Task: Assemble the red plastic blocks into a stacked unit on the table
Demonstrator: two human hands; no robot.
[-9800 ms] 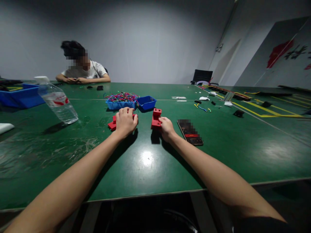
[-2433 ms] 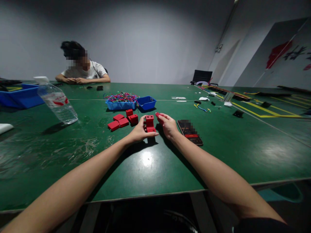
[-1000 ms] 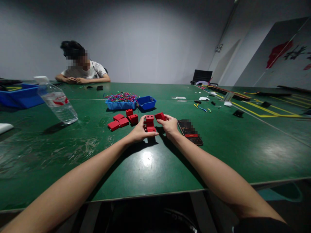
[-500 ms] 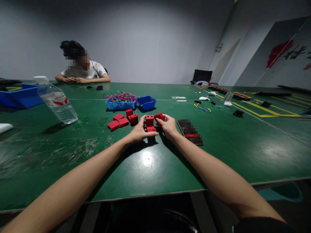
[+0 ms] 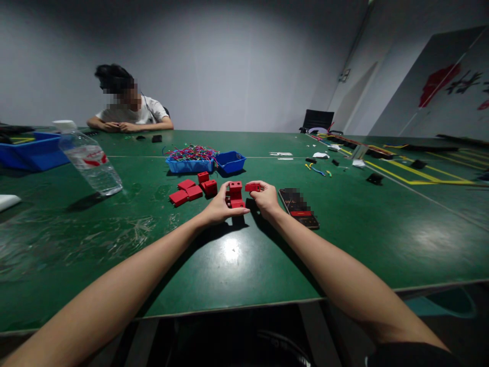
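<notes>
At the far left, well apart from my fingers, I see a large blue bin [image 5: 32, 155], and next, nearer to my fingers, a clear bottle [image 5: 91, 162] with a white cap. Beyond it, far ahead and to the left of my fingers, another person [image 5: 147, 109] in a white top sits with both forearms on the green counter [image 5: 229, 278]. Then, just to the left of my left fingers, some loose red pieces [image 5: 186, 195] are lying in a group, some flat and some more like blocks. Behind this group, farther from my fingers, stands a blue tray [image 5: 190, 166] heaped with coloured wires [image 5: 194, 152]. My left hand [image 5: 216, 209] is grasping a stepped red block [image 5: 236, 195]: the thumb lies along its lower front, the other fingers are on its left side. I cannot tell if this block touches the counter. Straight beyond it is a second blue tray [image 5: 231, 163]. To the right, near the left fingers but apart from them, my right hand [image 5: 267, 199] is pinching a small red piece [image 5: 252, 187] between thumb and fingers, beside the block. Just to the right of these fingers a phone [image 5: 296, 206] lies face up, and far beyond it there is a black chair [image 5: 319, 120].
</notes>
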